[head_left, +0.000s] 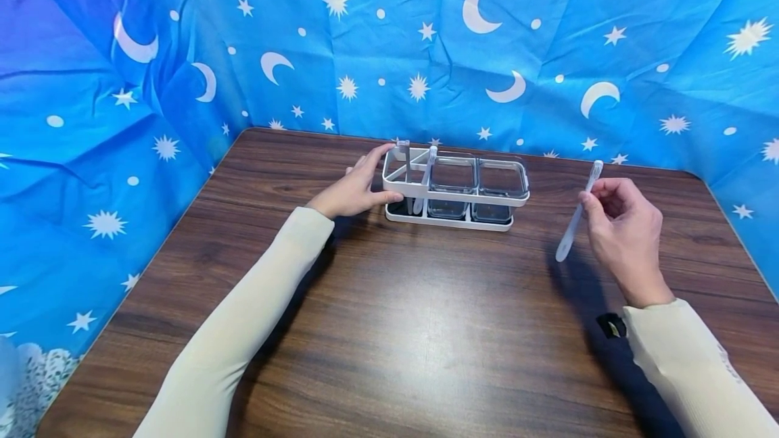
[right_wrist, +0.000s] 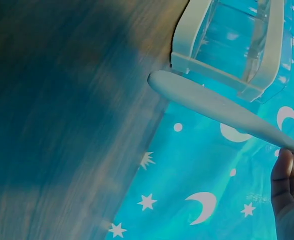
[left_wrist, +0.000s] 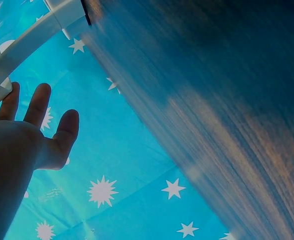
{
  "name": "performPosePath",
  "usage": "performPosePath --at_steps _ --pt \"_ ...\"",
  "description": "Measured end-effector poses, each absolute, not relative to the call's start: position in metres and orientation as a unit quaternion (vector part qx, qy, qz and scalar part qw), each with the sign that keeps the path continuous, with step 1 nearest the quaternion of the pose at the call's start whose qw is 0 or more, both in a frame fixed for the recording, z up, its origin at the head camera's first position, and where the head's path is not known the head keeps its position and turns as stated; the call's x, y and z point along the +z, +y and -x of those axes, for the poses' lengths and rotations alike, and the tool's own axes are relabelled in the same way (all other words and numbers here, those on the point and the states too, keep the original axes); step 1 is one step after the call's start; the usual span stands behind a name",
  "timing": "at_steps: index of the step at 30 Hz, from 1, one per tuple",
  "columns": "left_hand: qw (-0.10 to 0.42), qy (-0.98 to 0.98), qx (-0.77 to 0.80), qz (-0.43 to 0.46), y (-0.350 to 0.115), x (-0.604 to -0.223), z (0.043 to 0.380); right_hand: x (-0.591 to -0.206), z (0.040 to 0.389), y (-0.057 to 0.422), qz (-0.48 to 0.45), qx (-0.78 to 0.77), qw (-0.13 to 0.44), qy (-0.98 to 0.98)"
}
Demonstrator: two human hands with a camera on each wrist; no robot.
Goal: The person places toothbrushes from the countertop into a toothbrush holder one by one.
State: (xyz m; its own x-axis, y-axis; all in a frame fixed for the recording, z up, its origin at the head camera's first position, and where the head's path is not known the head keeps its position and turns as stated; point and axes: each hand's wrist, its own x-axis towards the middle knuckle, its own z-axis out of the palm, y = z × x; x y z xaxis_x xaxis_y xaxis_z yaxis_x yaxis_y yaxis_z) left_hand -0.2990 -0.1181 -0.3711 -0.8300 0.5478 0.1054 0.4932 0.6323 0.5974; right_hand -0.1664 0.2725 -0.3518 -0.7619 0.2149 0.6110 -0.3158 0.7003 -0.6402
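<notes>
A white toothbrush holder [head_left: 420,189] with an upper frame and a lower tray stands at the back of the table. My left hand [head_left: 353,189] grips its left end, thumb at the front and forefinger along the back rim; other fingers spread loosely in the left wrist view. A dark toothbrush [head_left: 408,167] and a white toothbrush [head_left: 431,166] stand in the holder's left part. To the right, my right hand [head_left: 627,228] pinches another pale toothbrush [head_left: 573,228] between thumb and fingers, head up. Its wide handle end [right_wrist: 186,92] points down toward the table.
Two clear cups [head_left: 502,181] sit in the holder's middle and right slots. The dark wooden table [head_left: 402,330] runs back to a blue cloth [head_left: 389,53] with moons and stars, which also hangs along the left side.
</notes>
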Motion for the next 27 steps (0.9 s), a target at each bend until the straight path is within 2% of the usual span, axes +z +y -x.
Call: performPosePath --at_steps 17,27 --pt "0.041 0.901 0.320 -0.289 -0.119 -0.372 0.298 -0.318 0.175 0.245 -0.104 0.447 0.403 -0.792" --pt "0.044 0.901 0.318 -0.291 -0.119 -0.371 0.298 -0.285 0.174 0.206 -0.145 0.512 0.440 -0.723"
